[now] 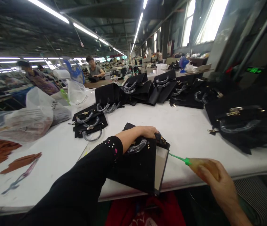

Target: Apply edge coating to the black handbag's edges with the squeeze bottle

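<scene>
A black handbag (139,169) with plastic-wrapped handles lies on the white table (185,131), overhanging its near edge. My left hand (146,131) is closed over the bag's top edge near the gold clasp. My right hand (212,174) is wrapped round a yellowish squeeze bottle (203,164). The bottle's green nozzle (178,158) points left at the bag's open side panel (160,168). The nozzle tip is right at the panel's edge; I cannot tell whether it touches.
Several more black handbags (89,122) lie on the table, a row at the back (147,88) and a pile at the right (244,124). Plastic bags (29,121) and brown leather pieces (20,161) sit at the left. Other people work at far tables.
</scene>
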A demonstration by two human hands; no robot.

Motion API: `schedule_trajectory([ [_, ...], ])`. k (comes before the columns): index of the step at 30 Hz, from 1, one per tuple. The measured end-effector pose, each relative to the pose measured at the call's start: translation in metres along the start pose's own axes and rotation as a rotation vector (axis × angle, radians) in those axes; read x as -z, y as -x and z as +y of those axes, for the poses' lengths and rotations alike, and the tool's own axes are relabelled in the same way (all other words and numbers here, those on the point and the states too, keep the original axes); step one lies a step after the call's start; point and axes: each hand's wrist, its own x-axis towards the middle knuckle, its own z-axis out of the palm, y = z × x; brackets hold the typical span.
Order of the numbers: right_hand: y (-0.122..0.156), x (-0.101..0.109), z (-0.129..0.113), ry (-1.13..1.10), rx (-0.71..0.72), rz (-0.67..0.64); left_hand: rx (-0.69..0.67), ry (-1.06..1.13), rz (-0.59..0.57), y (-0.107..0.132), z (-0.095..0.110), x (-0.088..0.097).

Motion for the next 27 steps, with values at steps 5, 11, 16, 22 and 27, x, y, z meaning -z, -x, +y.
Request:
schedule_trajectory([
  [5, -0.017, -0.009, 0.0, 0.047, 0.203, -0.056, 0.001, 0.063, 0.012, -0.004, -0.005, -0.004],
  [11, -0.028, -0.009, 0.002, 0.054, 0.256, -0.128, 0.0, 0.11, 0.021, -0.006, -0.01, -0.01],
  [16, -0.026, -0.001, -0.005, 0.065, 0.249, -0.336, -0.01, 0.111, 0.055, -0.003, -0.008, -0.013],
  [22, -0.031, -0.006, -0.011, 0.084, 0.257, -0.174, -0.029, 0.112, 0.055, -0.001, -0.009, -0.013],
  [27, -0.033, -0.006, -0.009, 0.055, 0.241, -0.302, -0.033, 0.127, 0.036, -0.003, -0.012, -0.014],
])
